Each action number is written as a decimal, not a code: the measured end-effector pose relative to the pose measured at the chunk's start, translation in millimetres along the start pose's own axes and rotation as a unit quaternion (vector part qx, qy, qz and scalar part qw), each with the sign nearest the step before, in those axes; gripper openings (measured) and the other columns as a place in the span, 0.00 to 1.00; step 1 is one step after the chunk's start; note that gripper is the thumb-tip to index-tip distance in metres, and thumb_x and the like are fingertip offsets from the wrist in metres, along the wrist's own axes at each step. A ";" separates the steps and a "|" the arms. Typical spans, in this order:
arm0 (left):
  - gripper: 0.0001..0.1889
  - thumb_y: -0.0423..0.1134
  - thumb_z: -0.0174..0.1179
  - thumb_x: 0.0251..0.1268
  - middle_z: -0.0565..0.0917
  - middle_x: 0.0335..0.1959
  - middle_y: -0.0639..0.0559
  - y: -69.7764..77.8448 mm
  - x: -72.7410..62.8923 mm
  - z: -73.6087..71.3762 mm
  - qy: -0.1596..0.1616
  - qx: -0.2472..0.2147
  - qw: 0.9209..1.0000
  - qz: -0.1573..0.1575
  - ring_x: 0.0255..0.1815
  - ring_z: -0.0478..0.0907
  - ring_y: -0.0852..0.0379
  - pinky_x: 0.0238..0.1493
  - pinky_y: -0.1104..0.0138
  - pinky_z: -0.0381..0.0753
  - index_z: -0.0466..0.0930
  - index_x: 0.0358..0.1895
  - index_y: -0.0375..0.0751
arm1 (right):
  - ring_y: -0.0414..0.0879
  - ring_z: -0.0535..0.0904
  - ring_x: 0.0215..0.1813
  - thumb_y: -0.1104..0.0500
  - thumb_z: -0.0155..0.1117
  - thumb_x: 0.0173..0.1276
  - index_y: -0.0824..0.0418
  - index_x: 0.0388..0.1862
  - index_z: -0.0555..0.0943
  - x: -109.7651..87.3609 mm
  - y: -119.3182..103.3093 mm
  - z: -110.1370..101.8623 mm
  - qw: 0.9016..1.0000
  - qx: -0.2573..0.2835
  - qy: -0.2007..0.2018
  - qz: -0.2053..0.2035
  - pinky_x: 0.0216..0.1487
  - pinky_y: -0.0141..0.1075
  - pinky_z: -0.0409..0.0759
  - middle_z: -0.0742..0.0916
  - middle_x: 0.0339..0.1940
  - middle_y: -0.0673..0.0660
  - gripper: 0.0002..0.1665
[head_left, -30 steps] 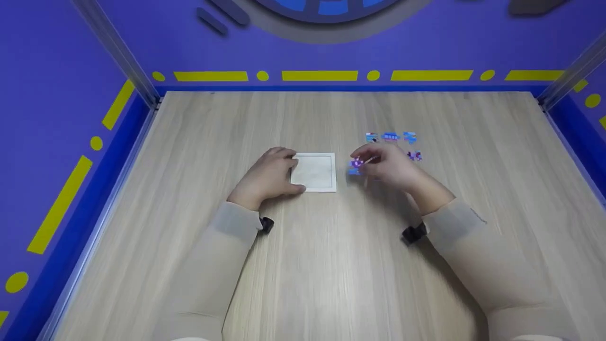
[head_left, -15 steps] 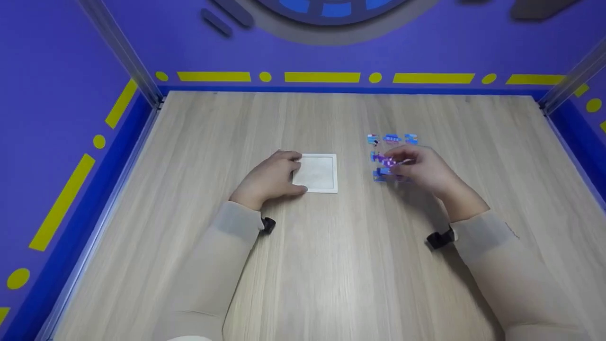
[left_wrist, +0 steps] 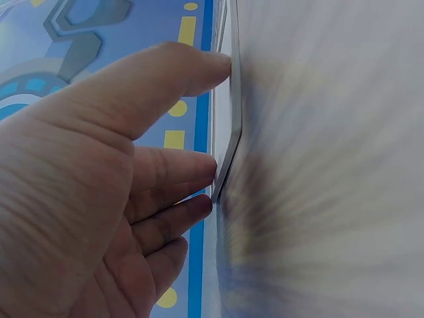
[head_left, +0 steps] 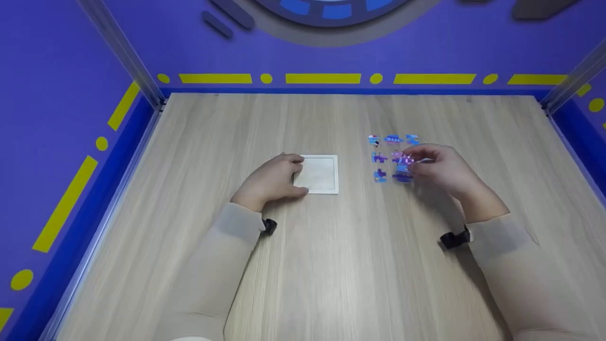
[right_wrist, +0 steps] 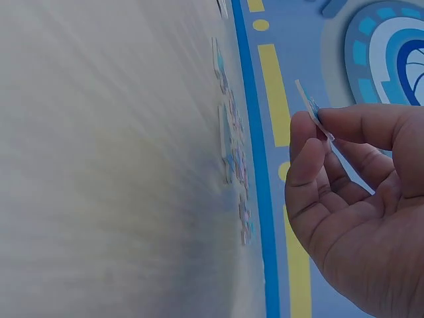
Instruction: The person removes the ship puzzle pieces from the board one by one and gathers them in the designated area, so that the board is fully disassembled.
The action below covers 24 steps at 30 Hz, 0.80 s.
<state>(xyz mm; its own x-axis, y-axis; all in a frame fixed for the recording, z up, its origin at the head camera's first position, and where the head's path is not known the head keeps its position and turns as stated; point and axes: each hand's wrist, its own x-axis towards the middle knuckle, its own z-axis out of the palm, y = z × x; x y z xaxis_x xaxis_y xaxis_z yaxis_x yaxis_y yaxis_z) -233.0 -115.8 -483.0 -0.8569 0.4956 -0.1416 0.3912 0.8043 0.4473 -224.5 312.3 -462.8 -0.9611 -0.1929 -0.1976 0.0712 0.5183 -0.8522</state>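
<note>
A square white puzzle tray (head_left: 322, 174) with a raised rim lies flat on the table. My left hand (head_left: 272, 179) holds its left side, thumb at the near corner and fingers at the far one. In the left wrist view the thumb (left_wrist: 179, 69) meets the tray's edge (left_wrist: 236, 99). My right hand (head_left: 442, 166) pinches a small jigsaw piece (right_wrist: 313, 112) between thumb and index finger, above the tabletop. Below and left of that hand, colourful jigsaw pieces (head_left: 380, 175) lie in loose rows; the hand covers part of the group.
The wooden table (head_left: 303, 265) reaches back to a blue wall (head_left: 326, 59) with yellow markings. Another blue panel (head_left: 52, 118) stands along the left side. Each wrist wears a black camera, one near the left cuff (head_left: 269, 227) and one near the right (head_left: 455, 239).
My right hand has moved right, from beside the tray to over the right part of the jigsaw pieces, a piece pinched in its fingers. My left hand stays on the tray.
</note>
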 end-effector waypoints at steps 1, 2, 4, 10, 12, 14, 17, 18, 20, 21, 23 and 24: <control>0.20 0.51 0.77 0.72 0.76 0.85 0.43 -0.4 0.1 0.0 0.001 0.001 1.000 0.002 0.90 0.70 0.42 0.93 0.54 0.67 0.84 0.42 0.36 | 0.35 0.85 0.52 0.61 0.66 0.86 0.64 0.78 0.81 -0.9 0.9 -2.0 1.000 0.002 0.001 0.001 0.52 0.29 0.91 0.86 0.58 0.51 0.25; 0.20 0.51 0.77 0.72 0.77 0.85 0.42 -0.8 0.3 0.1 0.002 0.001 1.000 0.003 0.90 0.70 0.43 0.93 0.54 0.68 0.84 0.42 0.35 | 0.34 0.85 0.52 0.62 0.66 0.86 0.65 0.78 0.80 -1.6 2.3 -4.0 1.000 0.005 0.004 0.000 0.52 0.29 0.91 0.86 0.58 0.50 0.26; 0.20 0.51 0.77 0.72 0.77 0.85 0.42 -1.2 0.7 0.5 0.004 0.001 1.000 0.005 0.89 0.71 0.43 0.92 0.54 0.68 0.86 0.44 0.35 | 0.33 0.86 0.51 0.63 0.66 0.85 0.67 0.79 0.78 -2.8 6.4 -7.8 1.000 0.010 0.009 -0.003 0.53 0.28 0.92 0.86 0.57 0.49 0.27; 0.20 0.51 0.77 0.72 0.77 0.85 0.43 -0.9 0.7 1.0 0.007 -0.002 1.000 0.001 0.89 0.71 0.43 0.92 0.55 0.69 0.84 0.41 0.36 | 0.33 0.87 0.49 0.65 0.67 0.84 0.70 0.74 0.77 -4.4 20.5 -17.4 1.000 0.017 0.016 0.001 0.52 0.29 0.93 0.87 0.51 0.45 0.25; 0.20 0.51 0.78 0.72 0.77 0.85 0.43 -0.6 0.7 1.0 0.007 0.000 1.000 0.001 0.89 0.72 0.43 0.91 0.55 0.70 0.85 0.42 0.35 | 0.35 0.88 0.48 0.64 0.67 0.84 0.70 0.74 0.78 -5.0 23.4 -20.5 1.000 0.016 0.018 0.009 0.52 0.30 0.94 0.86 0.52 0.47 0.24; 0.20 0.51 0.78 0.72 0.77 0.85 0.43 -0.3 0.7 1.0 0.008 0.002 1.000 0.002 0.89 0.72 0.43 0.91 0.55 0.71 0.87 0.45 0.35 | 0.35 0.88 0.48 0.63 0.67 0.84 0.70 0.74 0.79 -5.7 26.4 -23.9 1.000 0.012 0.021 0.014 0.52 0.31 0.94 0.85 0.52 0.49 0.24; 0.21 0.52 0.78 0.72 0.77 0.85 0.44 -0.3 0.5 1.2 0.008 0.007 1.000 0.001 0.89 0.72 0.43 0.91 0.54 0.71 0.87 0.45 0.34 | 0.36 0.87 0.48 0.61 0.68 0.85 0.67 0.75 0.81 -5.5 30.6 -27.9 0.999 0.000 0.028 0.019 0.51 0.31 0.93 0.85 0.53 0.48 0.25; 0.21 0.52 0.78 0.72 0.77 0.85 0.44 -0.5 0.4 1.3 0.008 0.008 1.000 0.000 0.89 0.72 0.43 0.91 0.54 0.71 0.86 0.44 0.36 | 0.35 0.87 0.49 0.61 0.68 0.85 0.66 0.75 0.82 -5.3 31.7 -28.8 0.999 -0.004 0.028 0.020 0.52 0.31 0.93 0.86 0.54 0.47 0.25; 0.21 0.52 0.78 0.72 0.76 0.86 0.45 -0.9 0.2 1.3 0.008 0.009 1.000 -0.001 0.89 0.71 0.44 0.91 0.54 0.71 0.84 0.42 0.37 | 0.35 0.86 0.50 0.59 0.68 0.86 0.65 0.76 0.83 -4.3 33.6 -30.0 0.999 -0.011 0.027 0.022 0.52 0.30 0.92 0.87 0.54 0.44 0.25; 0.21 0.53 0.78 0.72 0.76 0.86 0.45 -1.2 0.1 1.2 0.008 0.008 1.000 -0.002 0.89 0.71 0.44 0.91 0.55 0.70 0.83 0.40 0.37 | 0.35 0.86 0.50 0.60 0.67 0.86 0.65 0.76 0.83 -3.7 34.3 -30.3 0.999 -0.010 0.025 0.023 0.51 0.30 0.92 0.88 0.54 0.42 0.24; 0.21 0.53 0.78 0.72 0.76 0.86 0.45 -1.7 -0.1 1.2 0.009 0.004 1.000 -0.002 0.89 0.71 0.44 0.91 0.54 0.70 0.86 0.46 0.36 | 0.34 0.87 0.49 0.60 0.67 0.86 0.66 0.76 0.83 -3.4 35.7 -30.7 0.999 -0.005 0.021 0.024 0.51 0.29 0.91 0.89 0.52 0.38 0.24; 0.23 0.52 0.78 0.72 0.75 0.86 0.44 -2.0 -0.2 1.1 0.009 0.002 1.000 -0.002 0.89 0.71 0.44 0.92 0.54 0.70 0.88 0.52 0.34 | 0.34 0.87 0.49 0.61 0.66 0.86 0.67 0.76 0.82 -3.1 36.4 -30.8 1.000 0.004 0.019 0.022 0.51 0.29 0.91 0.90 0.52 0.37 0.25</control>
<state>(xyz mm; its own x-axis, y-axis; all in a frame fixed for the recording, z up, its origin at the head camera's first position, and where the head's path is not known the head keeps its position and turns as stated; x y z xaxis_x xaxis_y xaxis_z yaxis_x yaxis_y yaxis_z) -233.3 -117.1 -484.8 -0.8647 0.4857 -0.1280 0.3884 0.8081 0.4429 -227.1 357.4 -478.3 -0.9662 -0.1388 -0.2172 0.1159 0.5188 -0.8470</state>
